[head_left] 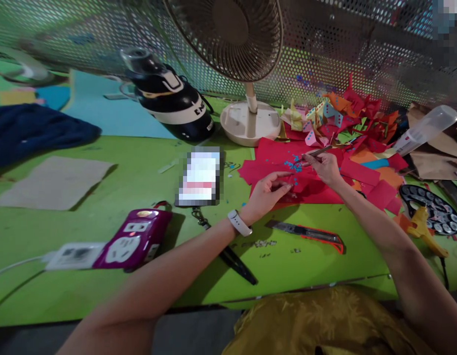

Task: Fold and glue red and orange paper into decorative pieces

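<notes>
The right hand is pinching the tweezers over the far part of the red paper, just beside the blue bits, which are lying scattered there. The left hand is resting at the near left of that cluster, fingers half curled, thumb and forefinger standing apart with nothing showing between them. Whether the tips of the tweezers are gripping a bit, I cannot tell.

The likeliest trouble is losing bits: they are looking tiny and loose, so a brushing finger, a tug on the paper or a draught from the fan could be scattering them; whether its blades are turning, I cannot tell. The cutter is lying between the forearms with its blade pointing left, and a wrist dropping back could be catching it.

The green worktop is showing marks and stray scraps. At the far left a dark bottle is standing by the fan; at the far right a paper heap is spreading. Behind, a perforated metal panel is closing off the far side
</notes>
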Demonstrator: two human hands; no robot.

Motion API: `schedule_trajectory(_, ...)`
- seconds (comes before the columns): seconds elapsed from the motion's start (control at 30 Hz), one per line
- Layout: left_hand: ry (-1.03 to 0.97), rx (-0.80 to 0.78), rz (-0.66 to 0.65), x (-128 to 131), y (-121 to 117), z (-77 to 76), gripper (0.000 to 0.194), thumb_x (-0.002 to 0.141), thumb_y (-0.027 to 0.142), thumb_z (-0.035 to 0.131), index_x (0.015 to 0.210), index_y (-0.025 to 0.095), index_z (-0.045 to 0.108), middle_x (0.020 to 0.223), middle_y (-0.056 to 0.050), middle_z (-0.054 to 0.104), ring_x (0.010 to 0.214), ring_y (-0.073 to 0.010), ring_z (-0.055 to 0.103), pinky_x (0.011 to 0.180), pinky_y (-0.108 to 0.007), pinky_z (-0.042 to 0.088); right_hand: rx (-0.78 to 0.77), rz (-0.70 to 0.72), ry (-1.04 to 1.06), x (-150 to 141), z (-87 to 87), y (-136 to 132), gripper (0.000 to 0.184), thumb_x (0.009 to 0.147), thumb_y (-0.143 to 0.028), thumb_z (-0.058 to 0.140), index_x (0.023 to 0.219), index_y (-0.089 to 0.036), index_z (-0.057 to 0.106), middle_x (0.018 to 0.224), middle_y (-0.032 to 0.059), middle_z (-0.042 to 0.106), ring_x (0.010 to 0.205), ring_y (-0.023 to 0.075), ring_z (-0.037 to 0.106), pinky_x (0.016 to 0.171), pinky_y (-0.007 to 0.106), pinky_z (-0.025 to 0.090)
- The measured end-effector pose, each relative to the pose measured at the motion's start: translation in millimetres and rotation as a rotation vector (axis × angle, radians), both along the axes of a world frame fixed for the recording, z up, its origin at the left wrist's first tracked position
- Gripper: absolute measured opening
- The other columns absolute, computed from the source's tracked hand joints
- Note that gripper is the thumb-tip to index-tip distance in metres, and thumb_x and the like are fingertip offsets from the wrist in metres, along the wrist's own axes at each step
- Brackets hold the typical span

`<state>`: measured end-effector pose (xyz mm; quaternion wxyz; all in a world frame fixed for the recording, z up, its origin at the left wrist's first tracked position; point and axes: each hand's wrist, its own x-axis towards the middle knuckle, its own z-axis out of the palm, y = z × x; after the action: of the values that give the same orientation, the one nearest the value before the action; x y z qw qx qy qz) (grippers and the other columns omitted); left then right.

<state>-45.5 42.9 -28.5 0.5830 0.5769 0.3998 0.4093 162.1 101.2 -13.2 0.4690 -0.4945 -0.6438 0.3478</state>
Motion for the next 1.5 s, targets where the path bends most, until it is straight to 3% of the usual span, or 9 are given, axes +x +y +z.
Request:
schedule_trajectory(0.57,0.032,0.029,0.015,0.1,0.7,-2.3,0.04,0.084,0.031,0.067,0.12,0.017,0.062,0.084,-0.004,0.072,0.079,-0.0152,0.069,0.077,-0.03,0.056,-0.019,0.001,-0.022,1.9,-6.5,5.1,0.039,0.079,-0.058,0.067,0.08,-0.02,0.074,0.079,0.0047,0.076,0.069,0.0197,0.074,0.068,0.031,0.059)
schedule_trajectory(0.93,0.004,0.025,-0.002,-0.1,1.6,-3.8,0.038,0.084,0.03,0.067,0.12,0.019,0.062,0.087,-0.005,0.074,0.081,-0.0156,0.071,0.078,-0.03,0.056,-0.02,-0.028,0.024,1.7,-3.1,6.4,0.039,0.079,-0.058,0.068,0.082,-0.02,0.072,0.08,0.0042,0.076,0.068,0.0202,0.075,0.06,0.028,0.057)
schedule_trajectory(1.5,0.013,0.027,0.007,-0.1,0.2,-1.1,0.039,0.084,0.03,0.067,0.12,0.017,0.062,0.086,-0.005,0.073,0.08,-0.0161,0.07,0.078,-0.031,0.056,-0.057,0.023,0.039,1.9,-8.9,10.9,0.04,0.077,-0.06,0.069,0.081,-0.021,0.074,0.08,0.0036,0.076,0.071,0.0204,0.074,0.068,0.032,0.061)
